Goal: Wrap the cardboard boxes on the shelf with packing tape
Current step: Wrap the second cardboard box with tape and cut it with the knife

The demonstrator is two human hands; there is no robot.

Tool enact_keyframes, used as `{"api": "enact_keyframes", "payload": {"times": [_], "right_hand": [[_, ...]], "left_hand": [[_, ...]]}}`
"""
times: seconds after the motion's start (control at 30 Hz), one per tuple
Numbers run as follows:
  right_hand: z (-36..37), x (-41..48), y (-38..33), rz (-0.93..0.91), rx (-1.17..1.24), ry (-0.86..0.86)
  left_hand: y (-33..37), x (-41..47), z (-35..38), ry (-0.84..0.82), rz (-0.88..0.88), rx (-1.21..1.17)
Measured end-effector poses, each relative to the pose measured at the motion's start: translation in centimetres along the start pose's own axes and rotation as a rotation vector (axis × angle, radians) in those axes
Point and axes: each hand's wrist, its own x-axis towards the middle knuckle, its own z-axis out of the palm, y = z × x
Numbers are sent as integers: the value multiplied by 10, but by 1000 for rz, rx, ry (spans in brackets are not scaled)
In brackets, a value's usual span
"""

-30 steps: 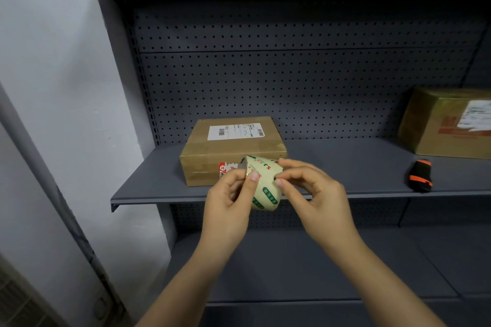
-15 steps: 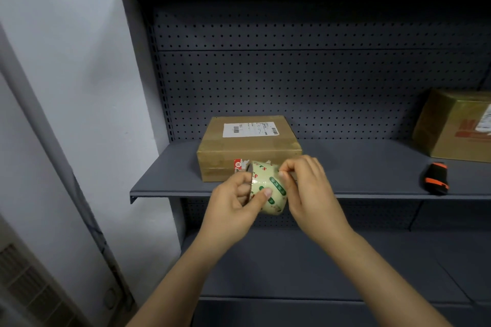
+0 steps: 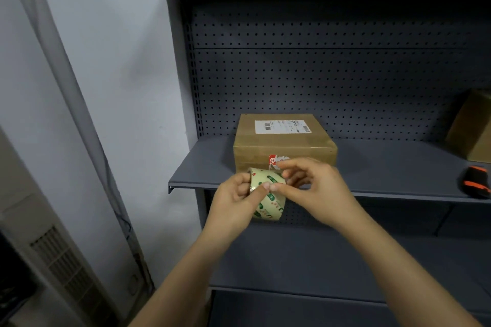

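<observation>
A grey metal shelf [image 3: 385, 164] with a perforated back panel [image 3: 332, 82] is pictured beside a pale wall [image 3: 106, 61], and on it a sealed cardboard box [image 3: 284, 143] is seen standing flat near the left end, its rear edge close to the panel. The box is judged to be stiff-sided and fairly light, best steadied by its top or its side walls, and its glossy surface is thought likely to be slippery under the palm. Because so little room is left behind it, it is expected that the box must be drawn forward before tape can be passed round the back. A second cardboard box [image 3: 473, 127] is cut off by the right edge of the frame, well apart from the first. In front of the shelf lip, a roll of packing tape [image 3: 268, 202] is held in mid-air between two bare hands: it is gripped by the left hand [image 3: 233, 207], whose thumb is laid across the printed outer face, while the roll's upper edge is pinched by the curled fingers and thumb of the right hand [image 3: 316, 188], apparently in search of the loose end. The roll is judged light and rigid at its core, with thin, clinging film that can tear or fold onto itself. A black-and-orange tool [image 3: 475, 184], possibly a cutter, lies on the shelf at far right. A white shipping label [image 3: 282, 126] is stuck on the box top.
</observation>
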Motion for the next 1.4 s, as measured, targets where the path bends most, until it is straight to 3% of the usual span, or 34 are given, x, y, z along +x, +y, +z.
{"api": "enact_keyframes", "payload": {"times": [0.3, 0.7, 0.83, 1.03, 1.4], "right_hand": [[11, 13, 0, 174, 147, -88], [-3, 25, 9, 31, 232, 35], [-3, 35, 19, -30, 85, 109], [7, 43, 34, -160, -154, 61], [29, 51, 31, -229, -140, 91]], "left_hand": [[1, -6, -22, -41, 87, -29], [5, 5, -2, -16, 147, 39], [2, 7, 12, -28, 159, 62], [-7, 13, 19, 97, 35, 190], [-4, 40, 4, 206, -177, 366]]}}
